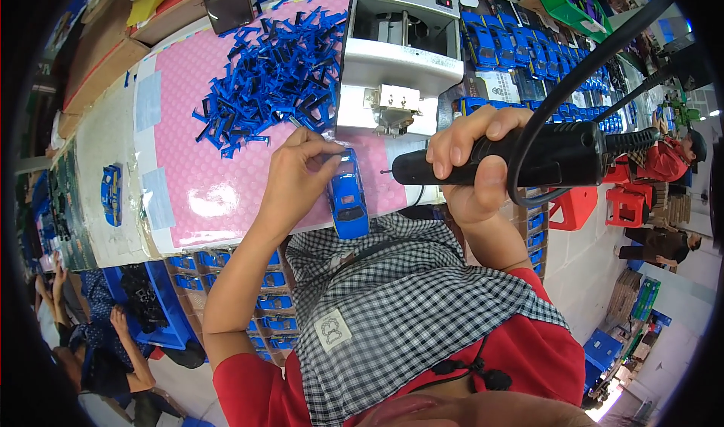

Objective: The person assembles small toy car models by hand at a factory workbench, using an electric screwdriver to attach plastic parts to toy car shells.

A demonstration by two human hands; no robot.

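My left hand (298, 174) is closed, thumb and fingers pinching the far end of a blue toy car (348, 197). The car lies near the front edge of a pink mat (204, 193). My right hand (477, 159) wraps round a black electric screwdriver (554, 156), held level. Its thin bit points left toward the car and stands apart from it. A heap of small blue plastic parts (275, 73) covers the mat just beyond my left hand.
A metal machine (400, 58) stands beyond the car. Rows of blue toy cars (520, 46) sit at the far right. The screwdriver's black cable (562, 95) loops over my right hand. Another blue car (111, 193) lies at the left; a phone (225, 1) rests at the back. Other people are nearby.
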